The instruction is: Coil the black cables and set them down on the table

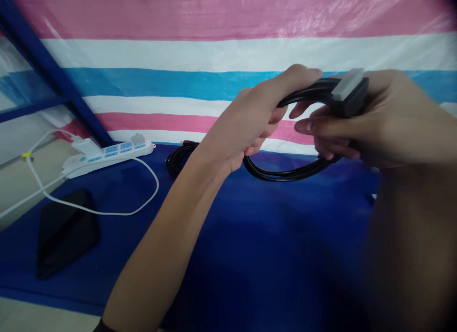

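Note:
A coiled black cable (289,175) hangs in a loop between my two hands above the blue surface. My left hand (257,110) is closed around the bundled strands on the left side of the coil, thumb lying along the top. At the coil's upper right is a blocky black connector (355,101) with a light grey cap (348,84) on its end. My right hand (385,117) is around the cable at the connector, with thumb and fingers curled toward the left hand. Its wrist is blurred, and part of the connector is hidden against the palm.
A second black cable coil (174,161) lies behind my left forearm. To the left is a white power strip (110,153) with a plugged-in charger (86,146) and a white cord (107,213). A flat black tablet-like object (67,234) lies on the blue table (246,241). Striped sheeting (178,53) hangs behind.

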Demonstrator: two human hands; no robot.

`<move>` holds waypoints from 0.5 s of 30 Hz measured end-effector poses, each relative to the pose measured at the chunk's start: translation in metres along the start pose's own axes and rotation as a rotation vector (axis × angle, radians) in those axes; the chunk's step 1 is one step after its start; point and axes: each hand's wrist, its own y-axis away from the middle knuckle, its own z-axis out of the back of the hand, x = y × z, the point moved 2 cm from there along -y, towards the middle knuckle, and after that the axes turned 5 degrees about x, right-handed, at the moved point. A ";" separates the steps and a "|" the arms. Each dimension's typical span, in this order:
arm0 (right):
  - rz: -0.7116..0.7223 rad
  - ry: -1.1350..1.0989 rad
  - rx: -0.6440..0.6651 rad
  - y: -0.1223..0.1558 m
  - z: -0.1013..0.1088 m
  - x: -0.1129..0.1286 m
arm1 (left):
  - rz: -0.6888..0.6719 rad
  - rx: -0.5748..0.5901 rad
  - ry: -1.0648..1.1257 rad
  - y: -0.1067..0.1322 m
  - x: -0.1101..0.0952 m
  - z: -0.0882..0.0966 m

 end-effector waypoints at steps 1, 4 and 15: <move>-0.002 0.011 -0.007 0.000 0.000 0.001 | 0.010 0.004 -0.007 0.001 0.000 0.002; -0.021 0.053 0.029 -0.002 -0.001 0.002 | 0.082 0.052 -0.071 0.003 0.000 0.005; -0.030 0.135 0.143 -0.005 -0.003 0.001 | 0.195 0.049 -0.133 0.003 0.002 0.002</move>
